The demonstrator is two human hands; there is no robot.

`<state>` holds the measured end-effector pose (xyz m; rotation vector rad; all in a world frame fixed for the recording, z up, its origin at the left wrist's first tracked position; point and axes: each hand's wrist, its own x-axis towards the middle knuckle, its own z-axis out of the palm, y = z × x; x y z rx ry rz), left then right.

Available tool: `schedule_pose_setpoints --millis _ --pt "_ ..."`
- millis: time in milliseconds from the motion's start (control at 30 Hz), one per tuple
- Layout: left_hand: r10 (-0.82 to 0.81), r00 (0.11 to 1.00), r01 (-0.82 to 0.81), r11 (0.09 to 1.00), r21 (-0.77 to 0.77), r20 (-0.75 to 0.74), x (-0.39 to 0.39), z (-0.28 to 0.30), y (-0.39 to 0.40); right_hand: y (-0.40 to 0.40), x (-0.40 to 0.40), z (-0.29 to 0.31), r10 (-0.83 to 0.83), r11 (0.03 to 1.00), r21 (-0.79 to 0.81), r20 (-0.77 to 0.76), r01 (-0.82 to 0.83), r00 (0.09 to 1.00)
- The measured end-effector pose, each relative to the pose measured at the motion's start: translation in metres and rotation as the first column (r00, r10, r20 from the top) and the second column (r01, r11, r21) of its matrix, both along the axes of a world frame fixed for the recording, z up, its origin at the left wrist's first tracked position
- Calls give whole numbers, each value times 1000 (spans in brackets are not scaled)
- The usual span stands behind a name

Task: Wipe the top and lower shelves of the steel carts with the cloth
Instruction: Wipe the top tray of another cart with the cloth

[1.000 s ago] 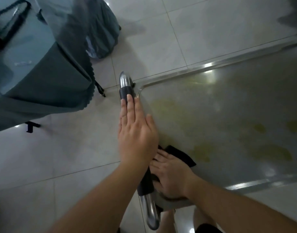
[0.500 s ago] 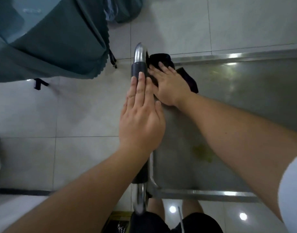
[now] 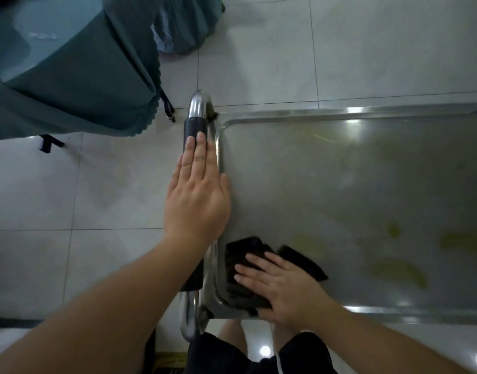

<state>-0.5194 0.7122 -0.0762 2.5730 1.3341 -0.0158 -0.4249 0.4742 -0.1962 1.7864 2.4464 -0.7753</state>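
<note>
At the handle end of the top shelf, the flat right hand presses the cloth, the left hand lies flat on the handle; yellow smears probably next.

Teal-draped table, tiled floor

We have one view only, from a head-worn camera looking almost straight down. It sits close above the near left corner of the cart's top shelf, with the handle running near to far at centre. Both forearms enter from the near edge. The wide lens bends the far edges, so the tilt is perhaps slightly forward. Floor tiles fill the far part.
</note>
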Motion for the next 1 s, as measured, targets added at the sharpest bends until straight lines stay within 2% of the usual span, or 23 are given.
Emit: schedule_pose_setpoints --millis 67,167,267,367,433,500,567,667,833,900,1000 --pt "5 1000 -5 1000 -5 2 0 0 -1 36 33 0 14 1000 22 12 -15 1000" --pt "33 999 -33 999 -7 16 1 -1 -1 107 91 -1 -150 988 39 10 149 989" --pt "47 999 -47 999 0 19 2 -1 -1 182 162 2 -313 950 12 79 314 946" --pt "52 999 -52 998 28 16 3 -3 -1 234 223 2 -368 929 37 155 367 917" --pt "59 998 -59 998 32 9 3 -5 -2 242 233 0 -418 908 36 164 418 894" --pt "58 998 -58 998 30 1 3 -6 -2 228 215 0 -492 871 47 130 490 861" --pt "47 999 -47 998 32 -3 3 -6 -1 191 181 5 -477 879 60 83 473 875" --pt "33 999 -32 999 32 -5 3 -6 0 102 126 12 -344 936 68 -33 345 938" --pt "24 999 -22 999 45 -40 3 -8 -2 -61 82 7 -67 997 -24 8 67 998" --pt "20 998 -16 998 65 -67 4 -8 -3 -84 89 6 -18 1000 -16 2 18 1000" --pt "-9 994 22 994 111 -113 3 -9 -3 -60 114 5 49 999 19 8 -49 999"
